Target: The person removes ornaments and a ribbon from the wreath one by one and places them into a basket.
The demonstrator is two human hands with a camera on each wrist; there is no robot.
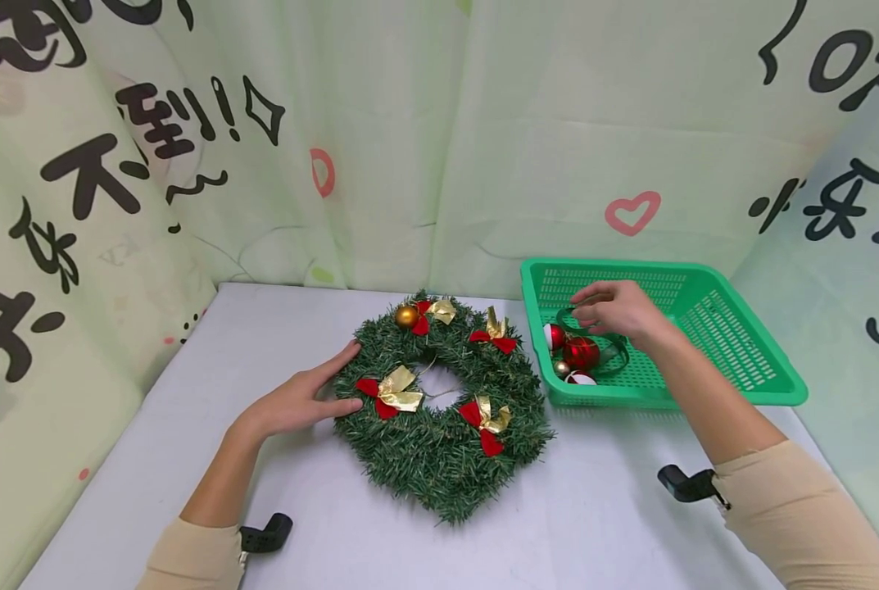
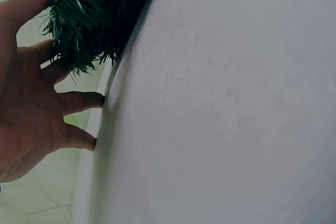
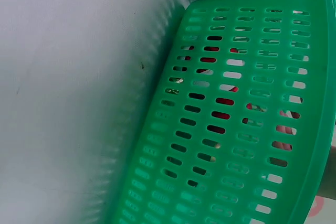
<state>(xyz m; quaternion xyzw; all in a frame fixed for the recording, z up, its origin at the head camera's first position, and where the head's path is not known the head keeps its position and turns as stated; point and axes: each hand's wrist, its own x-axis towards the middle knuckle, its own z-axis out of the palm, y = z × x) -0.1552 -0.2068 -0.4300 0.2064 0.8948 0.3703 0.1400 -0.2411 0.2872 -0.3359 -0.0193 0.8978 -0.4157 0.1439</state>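
Observation:
A green wreath (image 1: 439, 483) lies on the white table, trimmed with several red and gold bows (image 1: 398, 393) and one gold ball (image 1: 406, 316). My left hand (image 1: 302, 401) rests against its left side with fingers spread. In the left wrist view, some fingertips (image 2: 86, 100) reach down to the tabletop beside the wreath. Over the left part of a green basket (image 1: 734, 328), my right hand (image 1: 619, 311) bends its fingers close above a dark green ribbon (image 1: 619, 358). I cannot tell whether they pinch it. Below lie a red ball (image 1: 581, 352) and red-and-white balls (image 1: 555, 336).
A small gold ball (image 1: 561, 369) is also in the basket. The basket's slotted wall (image 3: 252, 103) fills much of the right wrist view. A pale printed curtain (image 1: 410, 147) hangs behind the white table (image 1: 321, 524) and along its sides.

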